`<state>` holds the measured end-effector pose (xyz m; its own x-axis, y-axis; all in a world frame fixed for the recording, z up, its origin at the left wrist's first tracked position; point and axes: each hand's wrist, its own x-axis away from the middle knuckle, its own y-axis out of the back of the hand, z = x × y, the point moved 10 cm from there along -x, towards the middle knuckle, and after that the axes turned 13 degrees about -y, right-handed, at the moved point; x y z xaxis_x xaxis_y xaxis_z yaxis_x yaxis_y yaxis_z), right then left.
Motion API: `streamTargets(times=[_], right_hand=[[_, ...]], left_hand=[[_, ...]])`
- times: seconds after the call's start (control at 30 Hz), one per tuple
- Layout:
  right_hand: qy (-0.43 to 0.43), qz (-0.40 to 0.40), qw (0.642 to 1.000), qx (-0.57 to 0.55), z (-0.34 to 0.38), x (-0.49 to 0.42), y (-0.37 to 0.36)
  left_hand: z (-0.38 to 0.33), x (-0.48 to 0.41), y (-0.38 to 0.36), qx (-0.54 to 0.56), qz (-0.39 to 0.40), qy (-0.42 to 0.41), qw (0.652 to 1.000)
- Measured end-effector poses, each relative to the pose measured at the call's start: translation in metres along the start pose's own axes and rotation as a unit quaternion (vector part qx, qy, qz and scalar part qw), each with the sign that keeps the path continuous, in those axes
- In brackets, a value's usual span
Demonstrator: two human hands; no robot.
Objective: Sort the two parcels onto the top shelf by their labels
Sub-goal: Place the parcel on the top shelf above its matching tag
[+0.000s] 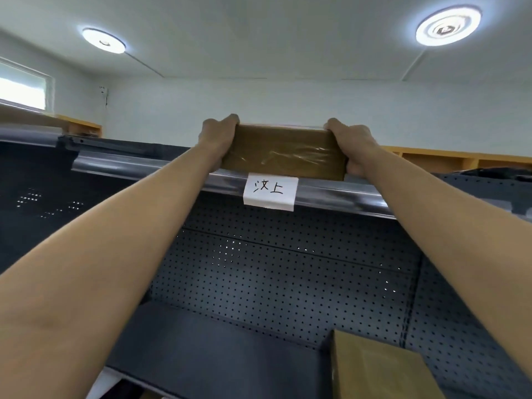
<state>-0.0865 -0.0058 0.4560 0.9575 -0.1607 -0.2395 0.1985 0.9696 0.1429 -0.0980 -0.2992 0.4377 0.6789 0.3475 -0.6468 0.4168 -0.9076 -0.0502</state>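
Parcel [283,152] is up at the top shelf [339,197], a brown cardboard box wrapped in clear tape, with its near face toward the camera and its bottom edge sitting right at the shelf's shiny front rail. It's squeezed between both hands, one on each end. Left hand [218,138] is clamped on the left end, fingers curled over the top left corner, palm flat against the side. Right hand [352,145] does the same on the right end, fingers wrapped over the top right corner and the thumb side down near the bottom corner. So both hands are closed around the box, arms stretched up and out.

Just below the parcel, stuck on the rail, there's a white paper label [270,192] with handwritten characters in black marker. Under that is the dark perforated back panel [288,269] of the rack, and a lower shelf [207,349] further down. A second cardboard box [380,370] sits on that lower shelf at the bottom right, well apart from the hands. Two round ceiling lights are on overhead.
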Motion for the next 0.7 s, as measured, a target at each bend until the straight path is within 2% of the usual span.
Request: streamTargets(times=[0.23, 0.43, 0.57, 0.7], right_hand=[[-0.077, -0.012, 0.996, 0.036, -0.021, -0.039, -0.012], [-0.073, -0.044, 0.993, 0.077, -0.035, -0.065, -0.001], [-0.067, -0.052, 0.992, 0.091, -0.031, -0.056, -0.006], [-0.062, -0.074, 0.987, 0.131, -0.025, -0.047, -0.004]], left_hand=[[0.018, -0.014, -0.028, -0.039, 0.074, 0.047, 0.995], [0.039, -0.033, -0.051, -0.037, 0.127, 0.052, 0.99], [0.042, -0.039, -0.051, -0.045, 0.127, 0.039, 0.99], [0.025, -0.031, -0.045, -0.216, 0.117, -0.013, 0.969]])
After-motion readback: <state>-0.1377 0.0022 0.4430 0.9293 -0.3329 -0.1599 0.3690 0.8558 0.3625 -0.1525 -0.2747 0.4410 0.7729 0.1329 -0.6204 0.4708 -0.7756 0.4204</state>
